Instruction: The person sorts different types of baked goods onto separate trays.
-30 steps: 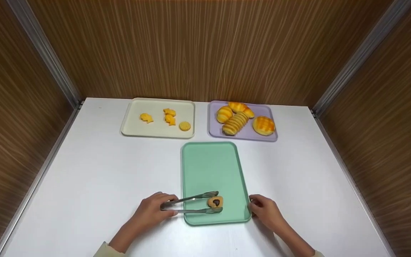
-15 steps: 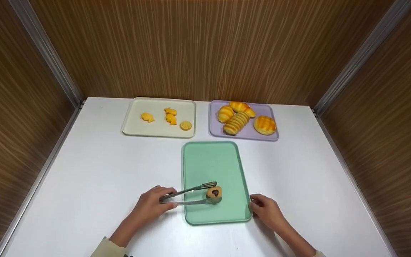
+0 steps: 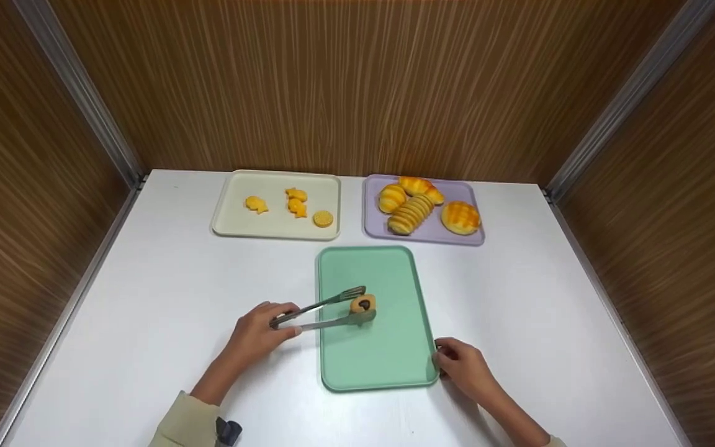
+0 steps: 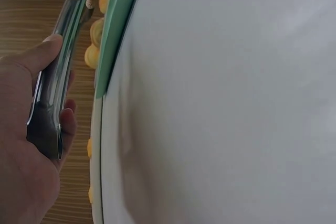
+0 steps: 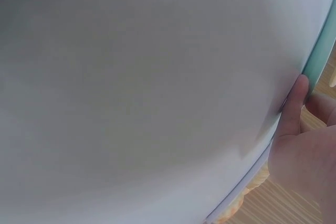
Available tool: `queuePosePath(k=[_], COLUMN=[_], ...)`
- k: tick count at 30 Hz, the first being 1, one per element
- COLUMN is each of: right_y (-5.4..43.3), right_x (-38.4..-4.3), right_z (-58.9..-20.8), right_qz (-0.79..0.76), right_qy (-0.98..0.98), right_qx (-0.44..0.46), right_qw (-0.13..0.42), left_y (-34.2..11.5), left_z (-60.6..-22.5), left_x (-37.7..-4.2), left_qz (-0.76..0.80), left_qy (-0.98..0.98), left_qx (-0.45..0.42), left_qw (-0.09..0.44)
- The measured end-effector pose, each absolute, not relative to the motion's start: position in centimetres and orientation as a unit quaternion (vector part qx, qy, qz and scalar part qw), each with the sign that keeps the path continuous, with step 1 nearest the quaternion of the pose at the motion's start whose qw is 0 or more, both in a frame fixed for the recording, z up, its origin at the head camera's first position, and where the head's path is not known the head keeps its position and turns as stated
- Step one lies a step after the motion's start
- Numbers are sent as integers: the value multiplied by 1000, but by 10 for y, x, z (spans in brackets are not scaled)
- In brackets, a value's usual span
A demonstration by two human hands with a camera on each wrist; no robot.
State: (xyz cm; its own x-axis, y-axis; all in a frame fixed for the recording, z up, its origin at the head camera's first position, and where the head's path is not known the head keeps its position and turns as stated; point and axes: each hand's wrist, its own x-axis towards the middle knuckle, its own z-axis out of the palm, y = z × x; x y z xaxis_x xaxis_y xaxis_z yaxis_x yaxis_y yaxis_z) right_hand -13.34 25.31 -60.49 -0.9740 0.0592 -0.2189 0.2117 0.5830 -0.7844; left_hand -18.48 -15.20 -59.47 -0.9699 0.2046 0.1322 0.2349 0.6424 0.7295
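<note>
My left hand [image 3: 262, 330] grips a pair of metal tongs [image 4: 62, 51], which reach in from the left over the green tray [image 3: 376, 360]. Between the tong tips is a light-brown cookie [image 3: 362, 303] with a dark heart-shaped centre. It appears held a little above the tray, though the gap is hard to judge. At the tray's near right corner, my right hand [image 3: 462, 367] pinches the rim; the right wrist view shows its fingers [image 5: 297, 95] against the green edge.
Behind the green tray, a cream tray [image 3: 233, 217] holds several small fish-shaped crackers [image 3: 256, 204] and a round biscuit [image 3: 323, 218]. To its right, a purple tray [image 3: 429, 234] carries several breads, including a round bun [image 3: 460, 218]. Wood-patterned walls [image 3: 345, 87] enclose the white table [image 3: 165, 292].
My left hand and the tongs have moved away from me and slightly left, carrying the cookie from the tray's near part towards its middle. The right hand and the trays stay put.
</note>
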Motion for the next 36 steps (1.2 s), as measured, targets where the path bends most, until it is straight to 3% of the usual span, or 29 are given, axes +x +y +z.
queuePosePath(k=[25,36], right_y=[252,252], right_x=[-133,-133], right_z=[-602,-605], right_qz=[-446,-446], right_qy=[887,888], right_qx=[76,75], right_qw=[90,83], left_y=[-215,-226], left_z=[-600,-603], left_x=[-280,-306], left_qz=[-455,-428], left_qy=[-890,-897], left_qx=[23,62], left_qw=[11,92])
